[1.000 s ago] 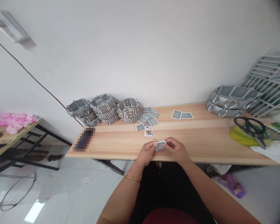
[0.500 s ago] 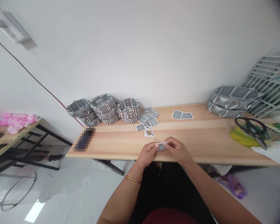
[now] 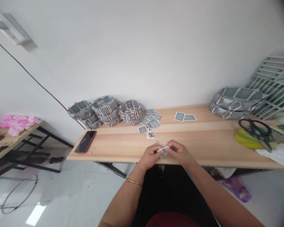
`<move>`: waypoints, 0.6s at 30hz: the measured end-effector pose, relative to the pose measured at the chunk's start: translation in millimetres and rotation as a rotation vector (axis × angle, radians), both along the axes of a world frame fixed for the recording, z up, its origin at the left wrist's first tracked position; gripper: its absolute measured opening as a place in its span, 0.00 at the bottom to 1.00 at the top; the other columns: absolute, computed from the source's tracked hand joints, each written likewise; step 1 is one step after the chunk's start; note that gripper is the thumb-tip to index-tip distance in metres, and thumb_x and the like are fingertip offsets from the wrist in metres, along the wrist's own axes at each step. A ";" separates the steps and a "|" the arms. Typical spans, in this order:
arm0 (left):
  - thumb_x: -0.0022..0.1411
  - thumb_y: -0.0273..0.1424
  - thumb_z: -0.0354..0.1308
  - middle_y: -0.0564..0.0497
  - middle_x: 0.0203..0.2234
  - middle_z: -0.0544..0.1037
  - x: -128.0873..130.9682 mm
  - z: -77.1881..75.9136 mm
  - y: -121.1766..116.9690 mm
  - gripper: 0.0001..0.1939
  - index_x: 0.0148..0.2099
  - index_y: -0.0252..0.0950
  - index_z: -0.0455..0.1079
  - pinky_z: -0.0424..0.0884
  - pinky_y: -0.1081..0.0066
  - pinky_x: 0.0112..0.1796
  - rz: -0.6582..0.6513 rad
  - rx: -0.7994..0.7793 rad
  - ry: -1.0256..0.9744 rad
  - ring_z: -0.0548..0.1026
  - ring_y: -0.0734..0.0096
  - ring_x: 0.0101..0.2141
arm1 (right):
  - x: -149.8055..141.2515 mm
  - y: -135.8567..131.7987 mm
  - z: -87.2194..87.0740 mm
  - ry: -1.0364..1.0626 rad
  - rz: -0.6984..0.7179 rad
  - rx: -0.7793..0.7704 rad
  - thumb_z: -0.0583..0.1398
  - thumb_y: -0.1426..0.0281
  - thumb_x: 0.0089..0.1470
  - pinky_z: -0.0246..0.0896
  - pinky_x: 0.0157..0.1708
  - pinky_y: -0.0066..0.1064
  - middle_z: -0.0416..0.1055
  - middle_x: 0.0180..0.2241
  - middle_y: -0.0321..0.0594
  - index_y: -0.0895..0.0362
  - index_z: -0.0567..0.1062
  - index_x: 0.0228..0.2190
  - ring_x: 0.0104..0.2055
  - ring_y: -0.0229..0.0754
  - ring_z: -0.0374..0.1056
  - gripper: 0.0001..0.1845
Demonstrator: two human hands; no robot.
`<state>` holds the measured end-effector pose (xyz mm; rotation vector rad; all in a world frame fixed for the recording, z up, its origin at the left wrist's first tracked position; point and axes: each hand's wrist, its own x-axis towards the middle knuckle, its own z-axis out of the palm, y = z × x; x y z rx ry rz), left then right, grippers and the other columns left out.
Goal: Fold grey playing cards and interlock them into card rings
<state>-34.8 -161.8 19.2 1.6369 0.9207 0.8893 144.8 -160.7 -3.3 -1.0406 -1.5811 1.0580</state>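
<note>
Over the front edge of the wooden table (image 3: 123, 145), a grey-backed playing card (image 3: 165, 152) is pinched between both hands; a white edge shows along its top. My left hand (image 3: 151, 155) grips its left side, thumb on top. My right hand (image 3: 180, 153) closes on its right side. Whether there is more than one card I cannot tell. Just beyond the hands lies a face-up queen card (image 3: 151, 135). Behind it is a loose pile of playing cards (image 3: 152, 119), mostly face down. Two more face-down cards (image 3: 180, 116) lie further right.
Rings woven from folded cards stand at the back left, including a patterned ring (image 3: 132, 113); a larger card ring (image 3: 236, 102) is at right. Black scissors (image 3: 257, 132) rest on a yellow tape roll (image 3: 242, 138). A phone (image 3: 85, 142) lies near the left edge.
The card between my hands has tilted, and its white upper edge now slants up to the right. Both hands have barely shifted.
</note>
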 end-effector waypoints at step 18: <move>0.59 0.46 0.54 0.51 0.28 0.67 1.4 -11.5 -0.6 0.20 0.29 0.32 0.70 0.61 0.72 0.36 0.131 -0.140 -0.180 0.64 0.73 0.31 | -9.0 -4.0 4.8 -0.065 -0.046 -0.021 0.57 0.59 0.54 0.54 0.27 0.27 0.60 0.22 0.32 0.55 0.66 0.24 0.26 0.36 0.56 0.14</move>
